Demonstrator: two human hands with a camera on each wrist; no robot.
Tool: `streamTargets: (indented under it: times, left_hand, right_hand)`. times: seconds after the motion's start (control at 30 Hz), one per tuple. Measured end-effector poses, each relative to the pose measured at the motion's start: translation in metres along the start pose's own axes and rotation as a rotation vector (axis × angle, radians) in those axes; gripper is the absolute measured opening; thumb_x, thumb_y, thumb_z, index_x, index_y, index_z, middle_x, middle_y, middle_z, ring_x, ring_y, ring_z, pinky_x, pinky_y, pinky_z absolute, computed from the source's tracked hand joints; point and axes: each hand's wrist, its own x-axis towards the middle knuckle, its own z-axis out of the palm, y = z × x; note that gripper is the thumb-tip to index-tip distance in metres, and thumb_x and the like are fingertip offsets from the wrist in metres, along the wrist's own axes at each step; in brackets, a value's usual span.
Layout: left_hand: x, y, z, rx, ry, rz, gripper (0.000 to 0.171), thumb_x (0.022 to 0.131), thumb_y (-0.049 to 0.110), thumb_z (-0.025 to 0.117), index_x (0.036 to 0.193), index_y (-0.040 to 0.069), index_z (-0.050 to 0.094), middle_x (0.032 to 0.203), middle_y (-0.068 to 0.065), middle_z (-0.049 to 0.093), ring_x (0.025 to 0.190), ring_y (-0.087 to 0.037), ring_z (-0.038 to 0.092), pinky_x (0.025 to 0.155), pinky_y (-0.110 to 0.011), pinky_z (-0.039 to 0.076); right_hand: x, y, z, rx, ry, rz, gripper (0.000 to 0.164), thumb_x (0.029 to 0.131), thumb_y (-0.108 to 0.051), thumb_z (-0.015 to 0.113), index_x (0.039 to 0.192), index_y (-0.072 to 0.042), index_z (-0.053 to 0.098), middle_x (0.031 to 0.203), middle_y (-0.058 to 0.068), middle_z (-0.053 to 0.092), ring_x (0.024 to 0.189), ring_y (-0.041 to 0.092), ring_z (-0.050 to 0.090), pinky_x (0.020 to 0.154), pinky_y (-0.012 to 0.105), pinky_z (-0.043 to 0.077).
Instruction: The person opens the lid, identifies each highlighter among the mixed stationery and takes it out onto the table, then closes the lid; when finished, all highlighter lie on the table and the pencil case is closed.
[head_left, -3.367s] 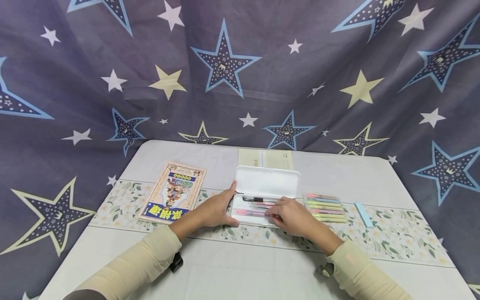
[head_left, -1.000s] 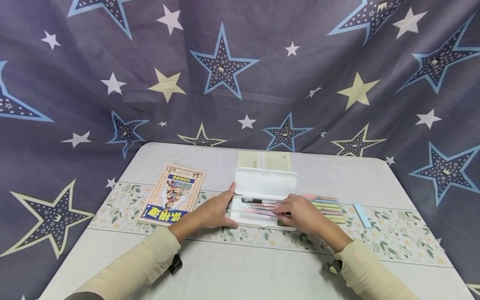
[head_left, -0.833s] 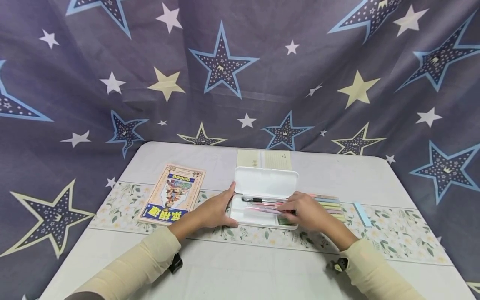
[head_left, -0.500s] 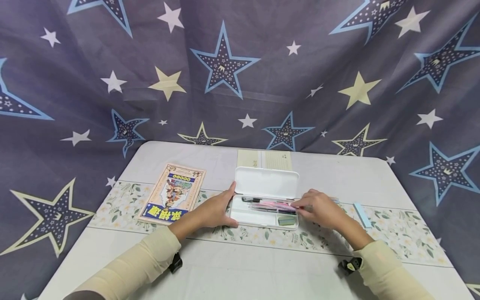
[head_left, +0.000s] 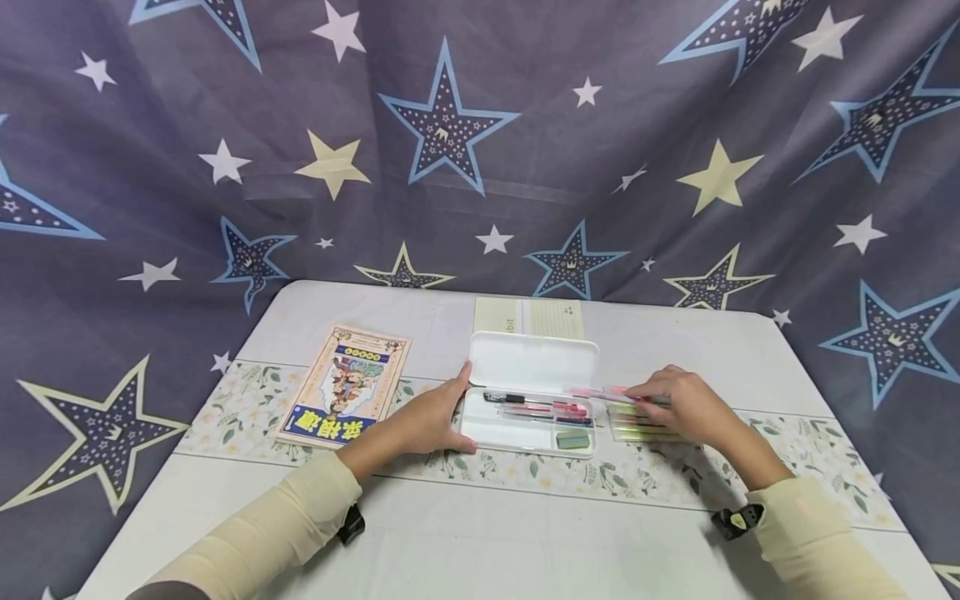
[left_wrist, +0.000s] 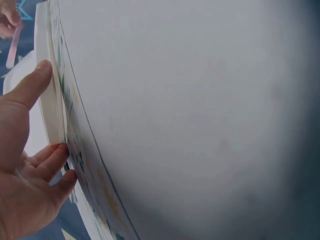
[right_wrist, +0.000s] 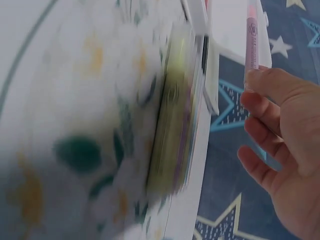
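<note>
An open white pencil case [head_left: 510, 436] lies on the table with its lid raised. My left hand [head_left: 431, 417] grips its left end, thumb at the front edge and fingers toward the back. In the case are a black-capped pen [head_left: 505, 398], several red and dark pens [head_left: 558, 408] and a green eraser [head_left: 573, 439]. My right hand [head_left: 686, 404] pinches a pink highlighter [right_wrist: 252, 42] between thumb and index finger, raised right of the case. Beneath it lies a clear pack of highlighters [right_wrist: 170, 120], mostly yellow in view, partly covered by the hand in the head view.
Left of the case lies a picture-covered book [head_left: 347, 383]. A cream notebook [head_left: 551, 319] sits behind the raised lid. A starry curtain [head_left: 442, 225] hangs behind the table's far edge.
My right hand has lifted the pink highlighter out of the pencil case and carried it right, over the highlighter pack. This uncovers the eraser. My left hand stays at the case's left end.
</note>
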Motion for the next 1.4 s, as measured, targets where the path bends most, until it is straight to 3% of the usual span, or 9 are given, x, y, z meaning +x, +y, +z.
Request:
streamTargets:
  times: [0.3,0.57,0.8,1.4]
  left_hand:
    - [0.001,0.0,-0.001,0.002,-0.005,-0.018,0.138,0.075,0.056,0.086,0.164,0.012,-0.009,0.17,-0.011,0.023,0.153,-0.027,0.033,0.123,-0.041,0.033]
    - [0.001,0.0,0.0,0.008,-0.006,-0.037,0.138,0.075,0.057,0.086,0.164,0.014,-0.009,0.17,-0.009,0.021,0.154,-0.025,0.032,0.123,-0.041,0.033]
    - [0.001,0.0,0.001,-0.001,0.002,-0.014,0.137,0.075,0.055,0.087,0.164,0.012,-0.007,0.17,-0.011,0.022,0.154,-0.028,0.032,0.124,-0.042,0.033]
    - [0.002,-0.002,0.003,0.0,0.008,-0.017,0.138,0.074,0.055,0.087,0.165,0.012,-0.007,0.169,-0.012,0.023,0.153,-0.029,0.033,0.124,-0.042,0.033]
  right_hand:
    - [-0.016,0.028,-0.011,-0.043,0.014,0.066,0.023,0.081,-0.006,0.084,0.102,-0.015,0.083,0.082,-0.007,0.075,0.076,0.016,0.065,0.065,0.035,0.053]
    - [-0.024,0.045,-0.017,-0.043,-0.084,0.216,0.021,0.087,-0.009,0.079,0.107,-0.015,0.082,0.09,0.001,0.077,0.082,0.024,0.067,0.07,0.044,0.055]
    - [-0.025,0.056,-0.011,-0.035,-0.149,0.289,0.02,0.09,-0.012,0.076,0.109,-0.014,0.081,0.094,0.005,0.078,0.084,0.026,0.068,0.073,0.047,0.057]
    - [-0.015,0.069,0.002,0.003,-0.26,0.338,0.02,0.095,-0.012,0.071,0.113,-0.009,0.079,0.1,0.009,0.078,0.088,0.027,0.072,0.077,0.048,0.059]
